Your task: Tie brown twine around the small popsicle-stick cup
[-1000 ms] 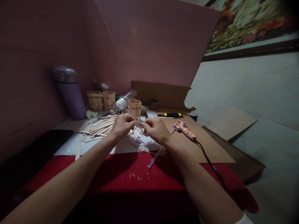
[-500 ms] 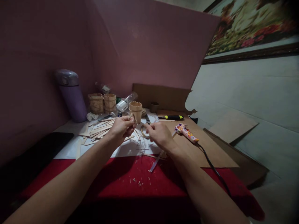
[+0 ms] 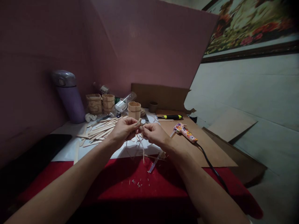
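Observation:
My left hand [image 3: 125, 129] and my right hand [image 3: 154, 133] meet above the white sheet. Fingertips of both are pinched together on thin brown twine [image 3: 143, 152], whose loose strands hang below. A small knotted bit of it seems to poke up between my left thumb and finger, though the grip hides most of it. Right behind my hands stands a round cup made of wooden craft sticks [image 3: 134, 109]. Many loose craft sticks [image 3: 100, 132] lie in a pile beside my left hand.
Behind are two more stick cups [image 3: 108, 104], a plastic bottle [image 3: 125, 102] and a purple flask [image 3: 71, 99]. At right, a flowered glue gun [image 3: 185, 133] with a black cord and a yellow-black cutter [image 3: 171, 117] lie on cardboard [image 3: 201, 149]. Scraps dot the red cloth [image 3: 112, 183].
My right hand has moved left to meet my left hand, and the metal ring-shaped handle at its fingers no longer shows there. Twine strands now dangle lower beneath both hands.

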The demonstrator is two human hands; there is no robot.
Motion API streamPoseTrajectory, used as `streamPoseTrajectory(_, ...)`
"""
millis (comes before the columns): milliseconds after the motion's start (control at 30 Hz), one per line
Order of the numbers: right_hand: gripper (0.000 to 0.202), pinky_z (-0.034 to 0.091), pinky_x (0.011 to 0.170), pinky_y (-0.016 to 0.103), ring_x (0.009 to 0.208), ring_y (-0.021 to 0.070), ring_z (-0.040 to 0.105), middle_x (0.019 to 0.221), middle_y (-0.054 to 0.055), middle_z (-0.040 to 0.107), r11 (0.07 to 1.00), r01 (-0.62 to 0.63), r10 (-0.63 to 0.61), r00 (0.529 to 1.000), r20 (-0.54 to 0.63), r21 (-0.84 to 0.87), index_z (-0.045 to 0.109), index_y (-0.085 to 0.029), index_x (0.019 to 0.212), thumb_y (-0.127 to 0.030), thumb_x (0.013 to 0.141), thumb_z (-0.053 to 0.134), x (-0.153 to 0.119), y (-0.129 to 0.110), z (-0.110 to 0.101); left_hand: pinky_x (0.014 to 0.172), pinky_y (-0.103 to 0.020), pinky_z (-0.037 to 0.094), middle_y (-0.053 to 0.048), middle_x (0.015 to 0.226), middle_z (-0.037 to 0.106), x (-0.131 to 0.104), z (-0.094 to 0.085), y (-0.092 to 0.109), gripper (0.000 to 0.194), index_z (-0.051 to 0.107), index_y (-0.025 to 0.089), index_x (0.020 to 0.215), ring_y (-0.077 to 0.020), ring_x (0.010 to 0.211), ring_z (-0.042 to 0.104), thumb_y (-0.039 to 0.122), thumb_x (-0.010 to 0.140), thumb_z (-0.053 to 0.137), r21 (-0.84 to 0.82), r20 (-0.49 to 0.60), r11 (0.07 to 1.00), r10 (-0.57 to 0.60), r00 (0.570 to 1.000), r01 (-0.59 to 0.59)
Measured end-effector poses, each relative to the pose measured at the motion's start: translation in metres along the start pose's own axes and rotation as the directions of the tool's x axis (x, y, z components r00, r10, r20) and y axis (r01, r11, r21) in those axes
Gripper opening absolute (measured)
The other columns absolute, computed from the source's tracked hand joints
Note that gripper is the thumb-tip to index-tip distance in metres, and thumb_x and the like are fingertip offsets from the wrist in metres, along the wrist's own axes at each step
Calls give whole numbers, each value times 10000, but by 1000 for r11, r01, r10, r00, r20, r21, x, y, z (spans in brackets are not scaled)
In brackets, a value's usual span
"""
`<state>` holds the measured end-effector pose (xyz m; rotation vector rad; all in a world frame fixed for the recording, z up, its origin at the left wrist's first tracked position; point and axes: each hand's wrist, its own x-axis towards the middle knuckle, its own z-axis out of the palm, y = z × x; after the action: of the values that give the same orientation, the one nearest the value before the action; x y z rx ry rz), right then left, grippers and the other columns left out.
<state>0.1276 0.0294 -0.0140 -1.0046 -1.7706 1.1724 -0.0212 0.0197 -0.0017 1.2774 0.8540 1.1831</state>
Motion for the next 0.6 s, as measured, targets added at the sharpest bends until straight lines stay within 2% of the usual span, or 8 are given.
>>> streamPoseTrajectory(67, 427, 181, 367, 190, 380, 30, 273, 453, -71, 363, 1000, -8, 7, 1000, -14, -28, 576, -136, 622, -549, 727, 604, 1, -1, -4, 300, -158, 159, 8, 458, 527, 0, -1, 1, 279, 578, 104, 627, -18, 298, 315, 336, 665, 730, 32, -4, 999, -21, 1000, 21)
streamPoseTrajectory(167, 416, 155, 365, 199, 363, 29, 244, 439, -78, 367, 997, -68, 69, 998, -10, 37, 584, -140, 644, -549, 714, 619, 0, -6, -6, 305, -159, 156, 15, 437, 504, 0, -2, 2, 261, 569, 114, 617, -21, 305, 316, 322, 672, 718, 68, 0, 995, -70, 998, 70)
streamPoseTrajectory(267, 383, 143, 363, 199, 359, 30, 263, 446, -54, 453, 991, -112, 112, 994, 11, 75, 579, -141, 640, -512, 700, 651, -3, -11, -7, 313, -158, 154, 17, 441, 501, -1, -4, 2, 241, 560, 120, 617, -22, 317, 322, 302, 677, 707, 98, 13, 989, -114, 993, 112)
streamPoseTrajectory(400, 357, 134, 360, 202, 367, 18, 259, 572, 17, 603, 975, -174, 164, 983, 80, 141, 611, -115, 649, -463, 686, 680, -7, -15, -9, 322, -158, 164, 29, 432, 489, -1, -5, 1, 256, 563, 126, 639, -22, 320, 317, 342, 710, 681, 140, 31, 983, -126, 992, 120)
streamPoseTrajectory(500, 327, 127, 368, 194, 384, 14, 280, 658, 40, 639, 945, -229, 194, 968, 161, 234, 645, -104, 717, -428, 703, 680, -10, -16, -10, 328, -155, 172, 40, 417, 477, 0, -4, 1, 266, 552, 133, 635, -20, 321, 316, 349, 701, 694, 165, -6, 979, -117, 993, 116)
streamPoseTrajectory(600, 347, 116, 365, 185, 388, 11, 308, 747, 77, 669, 934, -267, 224, 955, 196, 237, 654, -101, 767, -448, 752, 642, -11, -16, -13, 327, -156, 173, 48, 406, 471, 0, -2, 3, 270, 550, 138, 637, -20, 315, 311, 352, 686, 707, 163, -17, 980, -117, 993, 118)
